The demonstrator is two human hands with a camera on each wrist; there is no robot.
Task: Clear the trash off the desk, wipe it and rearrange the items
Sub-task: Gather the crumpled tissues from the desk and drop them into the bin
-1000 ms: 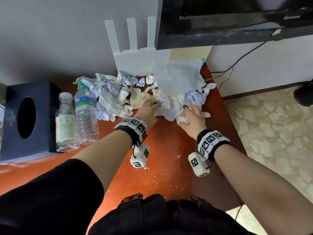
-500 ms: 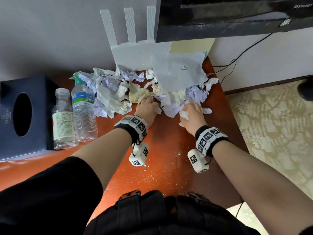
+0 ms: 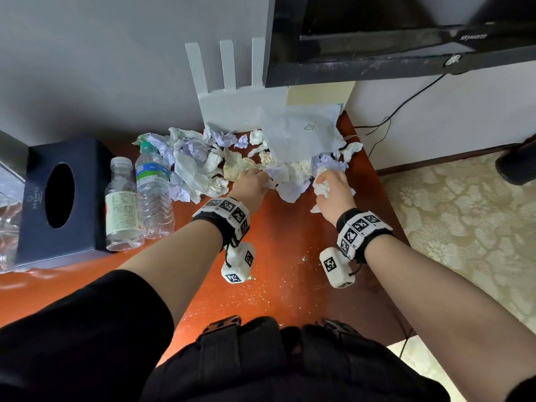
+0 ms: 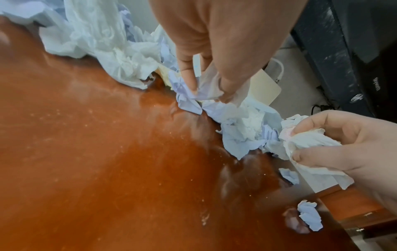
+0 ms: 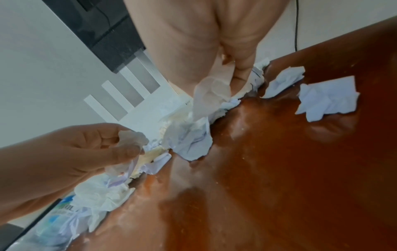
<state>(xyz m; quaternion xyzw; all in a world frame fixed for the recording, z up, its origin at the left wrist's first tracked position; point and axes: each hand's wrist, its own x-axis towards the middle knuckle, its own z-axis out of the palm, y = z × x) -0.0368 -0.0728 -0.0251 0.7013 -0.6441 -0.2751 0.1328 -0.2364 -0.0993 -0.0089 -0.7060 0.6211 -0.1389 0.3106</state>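
Observation:
A pile of crumpled white and lilac paper trash lies along the back of the red-brown desk. My left hand reaches into the pile's front edge; its thumb and fingers pinch a crumpled scrap. A little to the right, my right hand grips a wad of white tissue just above the desk. In the right wrist view my right hand holds the tissue, and my left hand pinches its scrap. A flat sheet of paper lies over the back of the pile.
Two plastic bottles stand beside a dark tissue box at the left. A white router and a black TV are at the back. Crumbs dot the desk's front. Loose scraps lie near the right edge.
Both hands have stayed at the pile's front edge. My right hand has shifted slightly forward with the tissue wad. The head view has tilted a little.

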